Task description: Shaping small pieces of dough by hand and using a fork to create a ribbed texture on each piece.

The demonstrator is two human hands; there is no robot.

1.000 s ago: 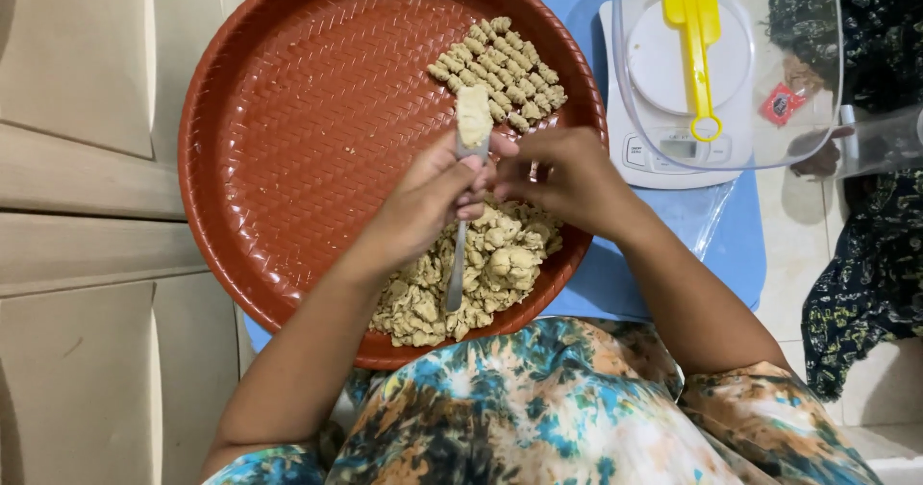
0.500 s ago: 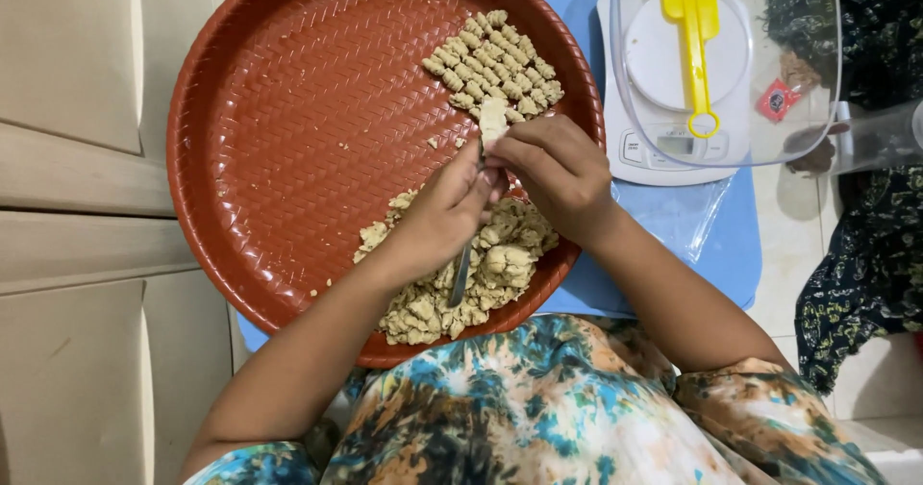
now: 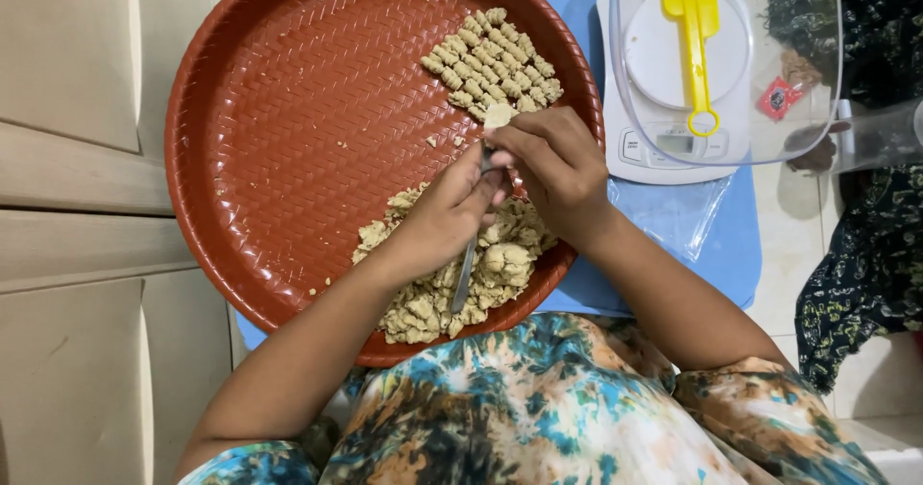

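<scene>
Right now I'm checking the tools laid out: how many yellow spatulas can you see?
1. The yellow spatula lies in the clear bowl on the white scale, right of the red tray. Others may lie outside the view.

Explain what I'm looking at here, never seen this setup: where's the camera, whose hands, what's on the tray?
There is no machine. A person works with two bare hands, and the single camera sits on their head, looking straight down, so the patterned clothing at the bottom edge is their own.

The big round red tray has a woven texture. At its near edge lies a heap of crumbly beige dough; at the far side, small shaped dough pieces are lined up in tidy rows.

The left hand holds a metal utensil, handle pointing back toward the person. The right hand pinches one small dough piece at the utensil's tip, beside the rows.

Behind the tray, on a blue mat, stands a white kitchen scale under a clear bowl, with a yellow spatula on top.
</scene>
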